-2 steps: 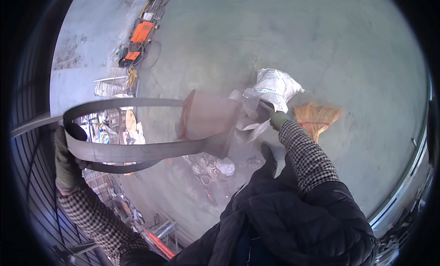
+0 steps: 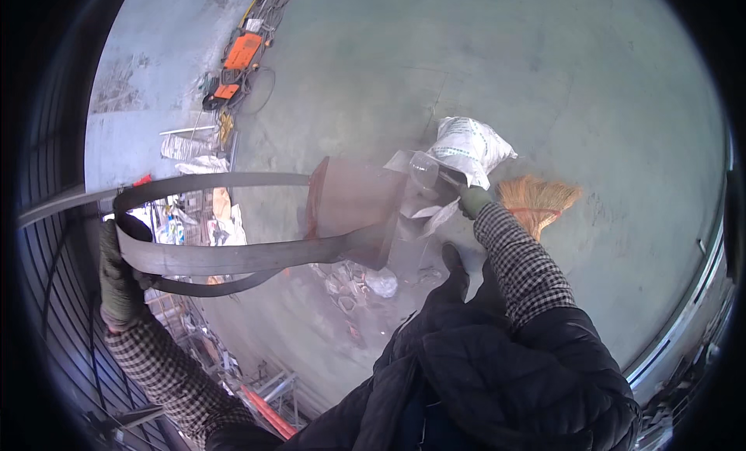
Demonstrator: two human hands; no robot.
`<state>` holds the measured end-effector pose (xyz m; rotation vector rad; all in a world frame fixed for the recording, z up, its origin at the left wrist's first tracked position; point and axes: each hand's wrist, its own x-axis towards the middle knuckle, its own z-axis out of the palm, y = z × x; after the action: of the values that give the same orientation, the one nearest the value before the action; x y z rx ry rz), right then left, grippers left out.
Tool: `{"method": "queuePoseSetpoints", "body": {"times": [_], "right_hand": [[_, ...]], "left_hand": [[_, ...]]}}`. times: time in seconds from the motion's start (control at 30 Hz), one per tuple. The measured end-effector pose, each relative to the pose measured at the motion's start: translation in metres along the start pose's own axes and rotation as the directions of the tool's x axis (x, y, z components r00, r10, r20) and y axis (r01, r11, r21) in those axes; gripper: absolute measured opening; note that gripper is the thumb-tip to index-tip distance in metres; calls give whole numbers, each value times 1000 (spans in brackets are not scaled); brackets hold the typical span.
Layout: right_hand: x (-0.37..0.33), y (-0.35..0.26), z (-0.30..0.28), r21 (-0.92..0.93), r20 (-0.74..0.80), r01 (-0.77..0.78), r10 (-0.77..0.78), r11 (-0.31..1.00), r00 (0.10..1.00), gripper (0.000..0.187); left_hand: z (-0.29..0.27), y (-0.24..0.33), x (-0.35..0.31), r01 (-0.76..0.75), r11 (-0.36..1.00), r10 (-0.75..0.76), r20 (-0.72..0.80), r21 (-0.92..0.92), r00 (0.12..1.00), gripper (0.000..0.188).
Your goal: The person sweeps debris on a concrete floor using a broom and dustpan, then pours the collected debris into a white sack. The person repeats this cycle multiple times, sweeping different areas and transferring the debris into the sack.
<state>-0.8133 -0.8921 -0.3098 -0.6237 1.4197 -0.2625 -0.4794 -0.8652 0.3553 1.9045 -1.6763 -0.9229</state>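
Observation:
My left hand (image 2: 123, 278), in a grey-green glove, is closed on the looped end of a wide grey band (image 2: 233, 258). This band runs right, above and below, to a boxy brown container (image 2: 359, 201), blurred and held above the floor. At the container's right side hang clear plastic (image 2: 423, 171) and white scraps (image 2: 426, 218). My right hand (image 2: 472, 200), also gloved, closes beside them, next to a dark edge; what its fingers grip is partly hidden. A white sack (image 2: 470, 148) lies just beyond that hand.
A straw broom head (image 2: 538, 202) lies right of my right hand. Scraps and plastic litter (image 2: 357, 288) lie on the floor near my boots. An orange machine (image 2: 242, 51) with cables stands far left. Metal racks (image 2: 284, 389) and dark bars (image 2: 54, 296) line the left side.
My left hand and the band's looped end have shifted slightly right and down. The clear plastic by my right hand has changed shape a little.

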Motion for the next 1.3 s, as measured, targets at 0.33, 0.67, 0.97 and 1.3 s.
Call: {"method": "queuePoseSetpoints", "body": {"times": [0.33, 0.67, 0.97, 1.3], "right_hand": [[28, -76, -123, -884, 44, 278, -524, 377, 850, 31], [-17, -114, -64, 186, -20, 239, -239, 953, 971, 25], [-27, -69, -7, 34, 63, 105, -107, 994, 992, 32], [-61, -36, -3, 1, 319, 190, -181, 982, 931, 45]], "left_hand": [[59, -39, -43, 277, 903, -215, -212, 329, 953, 58], [95, -103, -42, 467, 881, -465, -47, 70, 884, 47], [146, -171, -46, 512, 853, -517, 31, 98, 855, 34], [201, -229, -89, 548, 825, -542, 83, -139, 836, 41]]}}
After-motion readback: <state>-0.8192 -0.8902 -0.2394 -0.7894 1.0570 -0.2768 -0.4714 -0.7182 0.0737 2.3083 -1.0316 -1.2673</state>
